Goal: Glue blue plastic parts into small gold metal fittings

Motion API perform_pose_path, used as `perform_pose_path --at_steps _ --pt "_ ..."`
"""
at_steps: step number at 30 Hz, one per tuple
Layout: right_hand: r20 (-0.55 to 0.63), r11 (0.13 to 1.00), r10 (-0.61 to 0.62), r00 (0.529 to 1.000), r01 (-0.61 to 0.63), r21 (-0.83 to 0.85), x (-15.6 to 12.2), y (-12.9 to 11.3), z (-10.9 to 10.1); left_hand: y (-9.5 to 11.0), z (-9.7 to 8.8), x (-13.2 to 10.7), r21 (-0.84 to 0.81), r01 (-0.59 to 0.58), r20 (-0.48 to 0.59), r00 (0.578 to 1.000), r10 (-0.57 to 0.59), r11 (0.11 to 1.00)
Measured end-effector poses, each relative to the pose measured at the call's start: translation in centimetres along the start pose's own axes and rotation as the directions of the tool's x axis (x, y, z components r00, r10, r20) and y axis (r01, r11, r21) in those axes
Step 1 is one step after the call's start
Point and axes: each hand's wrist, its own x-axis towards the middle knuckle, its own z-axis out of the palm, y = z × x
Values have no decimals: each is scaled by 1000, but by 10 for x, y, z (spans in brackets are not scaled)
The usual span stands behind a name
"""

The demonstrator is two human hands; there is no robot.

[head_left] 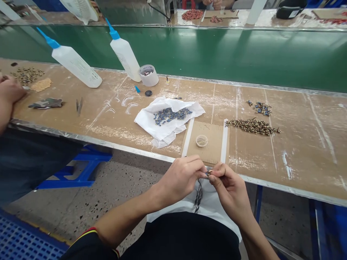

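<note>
My left hand (187, 175) and my right hand (227, 186) meet just in front of the table's edge, fingertips pinched together. Between them is a tiny part with blue and brass-coloured bits (208, 173); its exact kind is too small to tell. Beyond my hands lies a cardboard pad (214, 144) with white tape strips along its sides. A small clear cup (201, 141) stands on the pad, with a thin stick across it. Left of the pad, small blue pieces (170, 115) lie on crumpled white paper (146, 121). Brass-coloured parts (253, 126) are heaped to the right.
Two white bottles with blue nozzles (124, 57) (77, 66) and a tape roll (149, 76) stand along the back. Tweezers (79, 107) lie left. Behind runs a green conveyor belt (217, 54). A co-worker's hand (11, 90) is at far left; another person's hands (214, 3) are across the belt.
</note>
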Motion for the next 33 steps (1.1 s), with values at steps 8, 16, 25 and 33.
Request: perform_pose_path --at_steps 8,16,25,33 --pt "10 996 -68 998 68 -50 -6 -3 -16 5 -9 8 -209 104 100 991 -84 972" --pt "181 905 -244 953 291 -310 1 -15 -31 4 -10 7 -438 295 398 911 -111 849" --pt "256 938 -171 952 236 -253 4 -17 -32 3 -9 5 -490 330 448 889 -92 807" --pt "33 996 46 998 -44 -75 -11 -2 -19 10 -1 -1 -147 50 167 986 -25 988"
